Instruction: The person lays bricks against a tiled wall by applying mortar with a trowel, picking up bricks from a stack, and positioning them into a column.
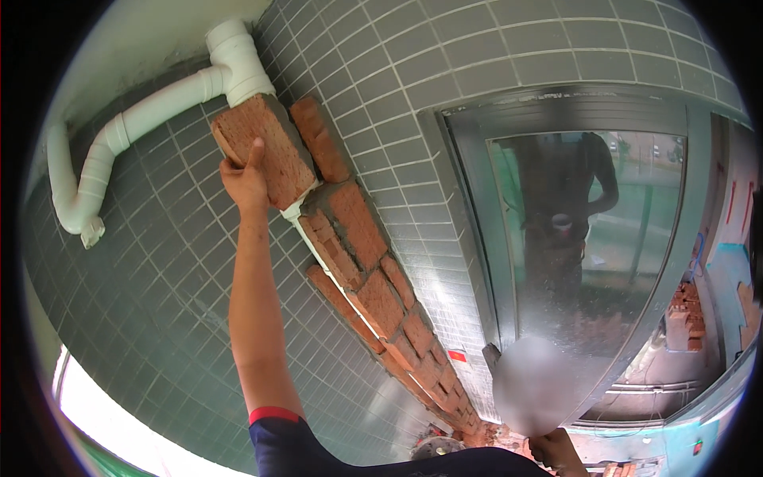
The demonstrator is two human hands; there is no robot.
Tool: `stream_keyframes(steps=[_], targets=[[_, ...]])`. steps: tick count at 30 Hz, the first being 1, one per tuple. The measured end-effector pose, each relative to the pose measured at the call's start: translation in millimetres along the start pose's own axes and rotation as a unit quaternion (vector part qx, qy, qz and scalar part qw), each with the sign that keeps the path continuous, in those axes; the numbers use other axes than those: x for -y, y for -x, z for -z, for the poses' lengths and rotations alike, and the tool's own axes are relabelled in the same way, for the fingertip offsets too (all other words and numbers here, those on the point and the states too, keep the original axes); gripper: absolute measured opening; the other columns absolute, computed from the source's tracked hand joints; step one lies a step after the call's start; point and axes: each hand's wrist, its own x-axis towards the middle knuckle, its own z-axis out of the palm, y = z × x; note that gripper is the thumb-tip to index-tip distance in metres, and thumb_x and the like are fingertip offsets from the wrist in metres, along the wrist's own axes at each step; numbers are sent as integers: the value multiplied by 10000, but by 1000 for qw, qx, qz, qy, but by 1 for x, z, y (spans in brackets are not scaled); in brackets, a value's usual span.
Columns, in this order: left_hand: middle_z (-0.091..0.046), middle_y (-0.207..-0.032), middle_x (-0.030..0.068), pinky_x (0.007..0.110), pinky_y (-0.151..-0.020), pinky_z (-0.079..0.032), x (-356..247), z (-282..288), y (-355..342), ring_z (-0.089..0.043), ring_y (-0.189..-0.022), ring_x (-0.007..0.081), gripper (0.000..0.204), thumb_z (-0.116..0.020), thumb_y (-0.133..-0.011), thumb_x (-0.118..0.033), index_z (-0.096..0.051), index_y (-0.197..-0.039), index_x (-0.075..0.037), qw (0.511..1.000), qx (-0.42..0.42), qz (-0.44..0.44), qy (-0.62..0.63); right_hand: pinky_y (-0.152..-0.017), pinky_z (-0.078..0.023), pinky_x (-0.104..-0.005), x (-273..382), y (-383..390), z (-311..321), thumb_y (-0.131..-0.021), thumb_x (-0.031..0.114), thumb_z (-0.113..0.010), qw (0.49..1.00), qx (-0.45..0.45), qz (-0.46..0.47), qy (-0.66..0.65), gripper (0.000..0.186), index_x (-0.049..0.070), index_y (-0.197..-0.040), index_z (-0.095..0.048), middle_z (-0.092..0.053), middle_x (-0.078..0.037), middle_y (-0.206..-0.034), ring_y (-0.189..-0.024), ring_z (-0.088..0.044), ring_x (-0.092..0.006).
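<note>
Brick [278,143] extends rightward from the left grip [245,181], clamped on its left edge.

I wear a short sleeve [280,451] of dark navy cloth on my left arm, finished at the hem with a bright red band [276,413]. Below it my left forearm [258,318] is bare, long and slim, narrowing evenly to the wrist, and my left hand [245,181] is bare too. More dark cloth [477,463] of mine shows along the lower edge, near my right hand [556,451], small and shadowed, its details hard to make out.
</note>
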Motion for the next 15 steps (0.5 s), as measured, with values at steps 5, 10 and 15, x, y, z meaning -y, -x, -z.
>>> stream_keyframes(steps=[5,10,15], targets=[[-616,-995,137,301,-806,-479,23,-17,7,-585,-887,194,632,-849,-686,-371,-534,-1024,59,1000,4,14,-18,-383,-270,-223,-33,-10,18,-919,369,-623,998,-3,60,4,392,41,-1133,-640,-453,60,-575,-428,-364,-45],[-621,-981,140,300,-812,-477,39,-20,12,-588,-885,200,620,-847,-686,-358,-536,-1022,60,999,7,23,-39,-384,-266,-221,-33,-19,15,-935,339,-604,998,-2,63,7,367,29,-1129,-637,-437,65,-566,-419,-351,-41],[-616,-990,140,296,-819,-472,56,-22,3,-586,-888,203,608,-842,-692,-349,-533,-1019,60,999,15,27,-41,-390,-255,-221,-42,-41,11,-937,340,-599,998,2,49,33,339,32,-1072,-647,-426,66,-560,-421,-337,-40]])
